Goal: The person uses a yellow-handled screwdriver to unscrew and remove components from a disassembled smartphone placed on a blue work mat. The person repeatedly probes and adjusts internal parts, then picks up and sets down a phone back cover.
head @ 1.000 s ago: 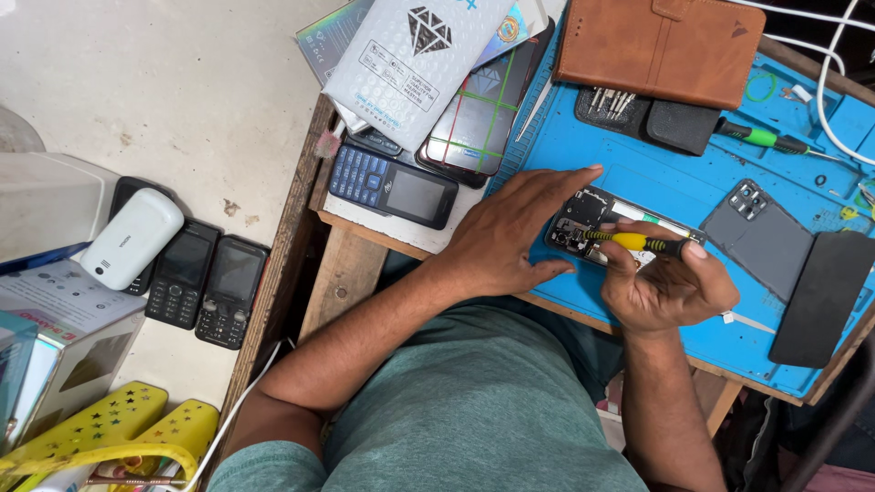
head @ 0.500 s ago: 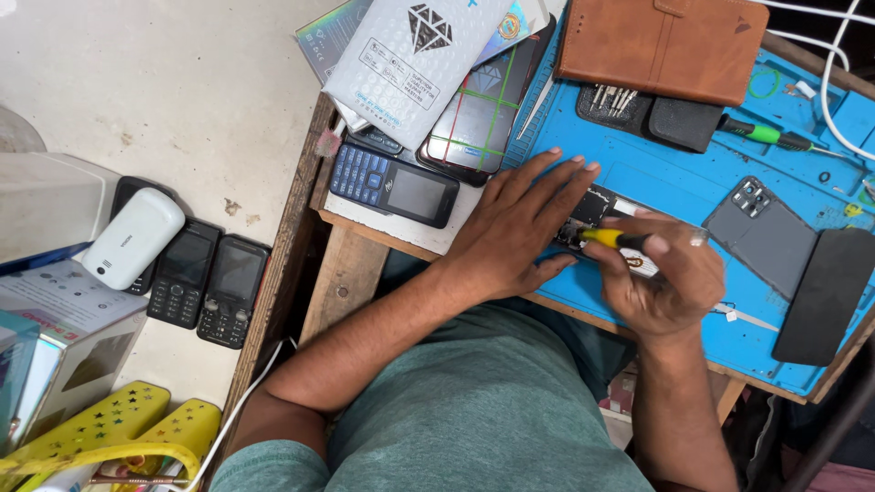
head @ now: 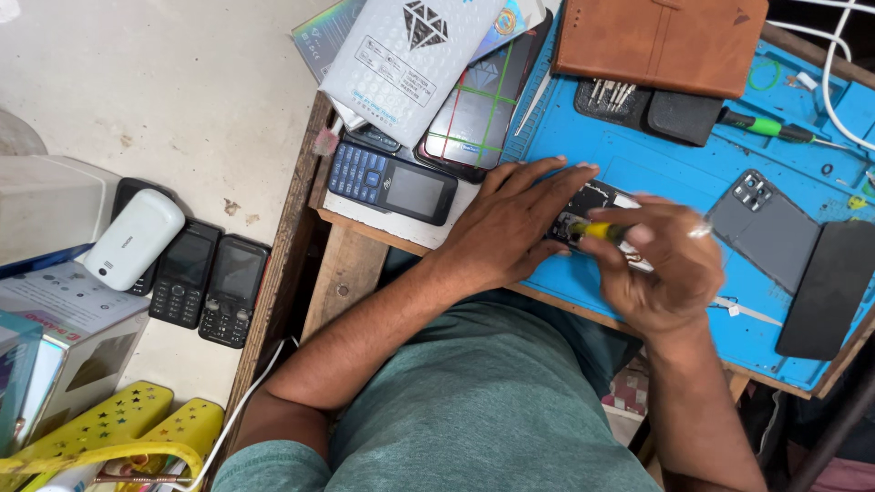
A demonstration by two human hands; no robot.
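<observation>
The screwdriver (head: 602, 230), clamped in the right hand (head: 658, 273), has been shifted leftward over the opened phone (head: 583, 205); the left hand (head: 510, 228) is pressed flat, fingers apart, steadying it.

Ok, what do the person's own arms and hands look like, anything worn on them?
Both forearms are bare, with no watch or bracelet in view. The left hand shows no glove or ring. The right hand is ungloved and has a thin silvery ring on one finger. The teal-green T-shirt has short sleeves that end at the upper arms.

right hand (head: 661, 269) curled tighter over yellow screwdriver (head: 600, 231)
</observation>
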